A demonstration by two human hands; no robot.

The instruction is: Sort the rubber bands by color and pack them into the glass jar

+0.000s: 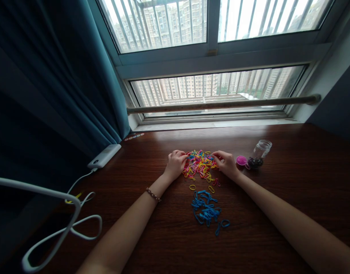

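Note:
A loose pile of small rubber bands [202, 165] in pink, yellow, red and other colours lies on the dark wooden table. At its left edge is my left hand [175, 166], fingers curled together and touching the bands. My right hand [225, 163] is at the opposite edge, thumb and fingertips pinched by the pile. Whatever either hand holds is too small to make out. Closer to me lies a separate heap of blue rubber bands [207, 211]. Between the two groups are a few stray yellow bands [192, 187].
Right of my right hand stands a clear glass jar [260, 150] with dark contents, beside a small pink lid [241, 160]. A white power bank [104, 156] with a white cable [78, 220] lies at left by the blue curtain [78, 76]. The window sill [215, 125] borders the table's back.

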